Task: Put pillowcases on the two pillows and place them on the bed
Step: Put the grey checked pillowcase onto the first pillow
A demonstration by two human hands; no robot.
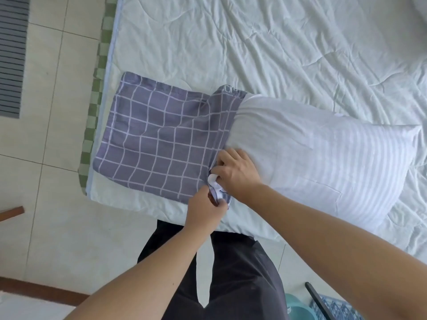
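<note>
A grey pillowcase (157, 139) with a white grid pattern lies flat near the bed's corner. A white striped pillow (323, 162) lies to its right, with its left end tucked into the pillowcase's open mouth. My left hand (204, 210) pinches the near corner of the pillowcase opening. My right hand (238, 172) grips the pillow's near corner at that same opening, fingers curled into the fabric. Only one pillow and one pillowcase are in view.
The bed (277, 42) is covered by a wrinkled pale quilt, with a green checked sheet edge (92, 107) at its left side. Tiled floor (46, 158) lies to the left, with a striped mat (11, 56) at far left. My dark trousers (231, 273) are below.
</note>
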